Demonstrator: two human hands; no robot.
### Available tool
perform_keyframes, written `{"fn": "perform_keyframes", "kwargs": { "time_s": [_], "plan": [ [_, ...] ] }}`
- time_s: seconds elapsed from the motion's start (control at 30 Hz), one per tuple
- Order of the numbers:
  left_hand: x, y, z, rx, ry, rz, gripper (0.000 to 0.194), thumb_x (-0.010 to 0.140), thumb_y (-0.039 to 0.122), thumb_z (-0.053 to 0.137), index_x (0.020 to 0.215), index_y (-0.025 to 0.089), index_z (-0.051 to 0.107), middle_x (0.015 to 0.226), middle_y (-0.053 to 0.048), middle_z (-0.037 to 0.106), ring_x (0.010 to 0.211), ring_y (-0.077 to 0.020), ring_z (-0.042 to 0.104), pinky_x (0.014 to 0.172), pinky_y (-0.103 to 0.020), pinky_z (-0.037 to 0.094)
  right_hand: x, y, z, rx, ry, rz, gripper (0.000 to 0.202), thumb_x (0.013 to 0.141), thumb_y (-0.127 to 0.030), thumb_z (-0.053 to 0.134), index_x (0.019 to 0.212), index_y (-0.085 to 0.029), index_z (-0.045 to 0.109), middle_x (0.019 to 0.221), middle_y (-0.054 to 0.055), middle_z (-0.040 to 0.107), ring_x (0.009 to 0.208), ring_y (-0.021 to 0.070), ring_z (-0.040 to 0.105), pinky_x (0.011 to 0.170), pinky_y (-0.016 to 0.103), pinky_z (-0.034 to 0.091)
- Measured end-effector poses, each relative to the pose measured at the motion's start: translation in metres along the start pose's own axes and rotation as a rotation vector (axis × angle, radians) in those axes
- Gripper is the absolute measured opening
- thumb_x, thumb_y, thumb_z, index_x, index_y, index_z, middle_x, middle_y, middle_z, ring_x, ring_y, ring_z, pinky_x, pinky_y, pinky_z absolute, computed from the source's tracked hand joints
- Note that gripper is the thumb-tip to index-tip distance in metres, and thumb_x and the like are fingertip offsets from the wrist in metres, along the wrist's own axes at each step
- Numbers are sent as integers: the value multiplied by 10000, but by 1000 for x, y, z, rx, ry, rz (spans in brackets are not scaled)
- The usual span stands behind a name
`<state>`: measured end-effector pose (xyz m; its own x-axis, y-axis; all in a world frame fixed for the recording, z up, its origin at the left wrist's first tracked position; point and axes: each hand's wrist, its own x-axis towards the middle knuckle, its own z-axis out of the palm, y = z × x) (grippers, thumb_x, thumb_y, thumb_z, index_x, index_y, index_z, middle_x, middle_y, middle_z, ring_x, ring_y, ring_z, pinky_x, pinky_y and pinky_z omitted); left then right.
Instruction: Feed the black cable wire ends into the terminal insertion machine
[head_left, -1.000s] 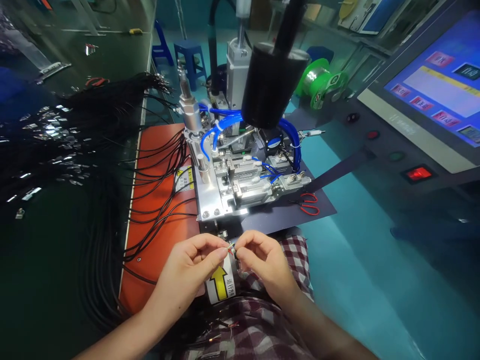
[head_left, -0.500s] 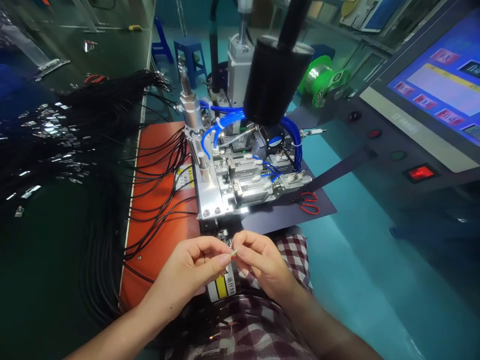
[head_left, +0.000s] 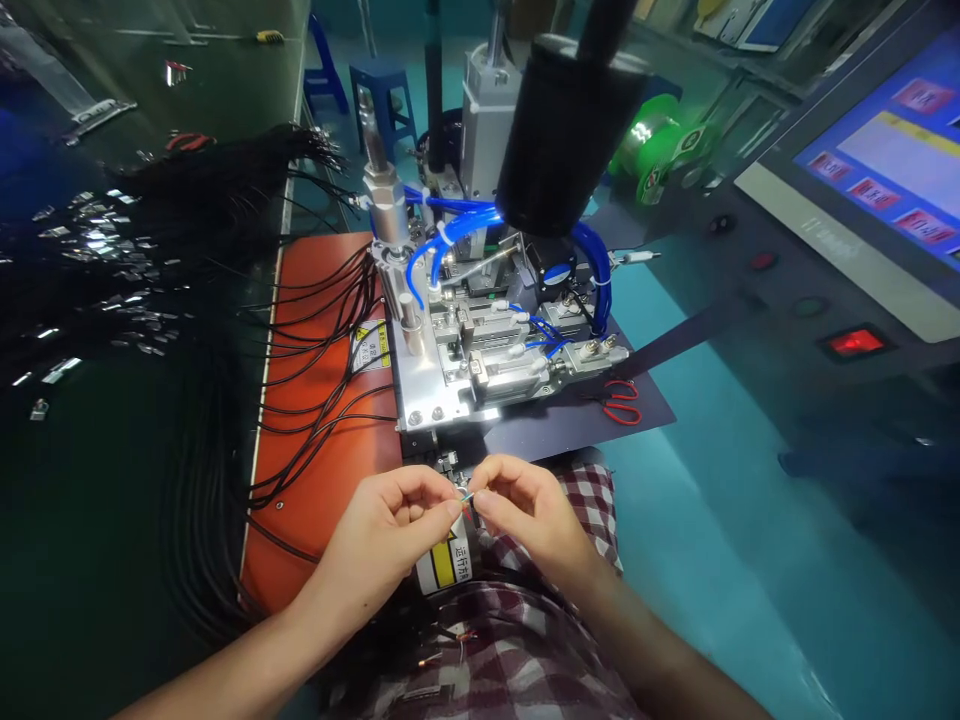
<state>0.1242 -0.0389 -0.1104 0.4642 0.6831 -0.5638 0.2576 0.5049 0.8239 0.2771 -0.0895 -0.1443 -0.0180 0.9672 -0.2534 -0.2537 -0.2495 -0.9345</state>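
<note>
Fine coloured wires (head_left: 466, 498) run between the fingertips of both hands, in front of the metal machine (head_left: 487, 370). My left hand (head_left: 409, 515) pinches them from the left with thumb and forefinger. From the right, my right hand (head_left: 525, 505) closes its thumb and forefinger on the same wires. White, red and blue-green strands show in the small gap between the fingertips. Just below lies a round part with a yellow and white label (head_left: 444, 568). The far ends of the wires are hidden by the hands.
Black cables (head_left: 322, 430) cross the orange surface (head_left: 322, 260) at left, beside a large cable bundle (head_left: 225, 185). Red-handled scissors (head_left: 622, 402) lie on the dark plate right of the machine. A control screen (head_left: 892, 180) stands at right, and a black cylinder (head_left: 559, 140) hangs above.
The pale strand between the fingertips has given way to white, red and blue-green ones. Both hands remain close together, and the camera view has shifted slightly.
</note>
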Motion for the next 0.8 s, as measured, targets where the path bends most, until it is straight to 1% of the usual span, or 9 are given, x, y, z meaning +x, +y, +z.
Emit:
{"fn": "perform_keyframes", "kwargs": {
  "time_s": [0.13,0.3,0.43,0.57,0.7,0.8],
  "plan": [
    [1,-3,-1,13,-4,27,173,771,317,637,726,152,608,501,85,413,384,-15,253,320,-122,198,-1,0,7,-17,62,1,81,754,-212,635,719,-161,582,604,-41,500,531,81,422,500,212,328],
    [0,-4,-1,33,14,43,191,775,332,636,721,151,604,524,73,447,389,-18,317,323,-118,226,0,1,12,85,102,32,65,727,-197,639,702,-158,592,562,-58,484,486,66,413,468,195,328],
    [0,-9,-2,18,17,20,199,783,344,632,730,155,598,546,65,465,406,-20,332,338,-114,233,-2,4,13,143,133,57,70,713,-195,652,687,-160,597,537,-65,488,466,58,416,457,182,331],
    [1,-13,-5,-16,-4,-7,218,797,377,616,755,165,593,538,69,448,408,-19,306,348,-115,214,-4,6,13,146,158,71,76,700,-196,670,679,-158,607,536,-62,508,465,55,427,458,176,336],
    [2,-12,-5,-27,-20,3,197,796,343,625,729,160,594,517,78,404,418,-18,270,361,-113,205,-4,6,13,123,174,64,85,709,-203,667,671,-157,607,536,-58,509,479,62,435,469,180,347],
    [2,-11,-4,-21,-27,-3,196,802,343,615,726,163,594,515,81,378,423,-21,260,363,-116,195,-4,4,13,107,174,53,84,720,-219,663,699,-157,612,573,-48,528,503,68,448,484,186,361]
  ]
}}
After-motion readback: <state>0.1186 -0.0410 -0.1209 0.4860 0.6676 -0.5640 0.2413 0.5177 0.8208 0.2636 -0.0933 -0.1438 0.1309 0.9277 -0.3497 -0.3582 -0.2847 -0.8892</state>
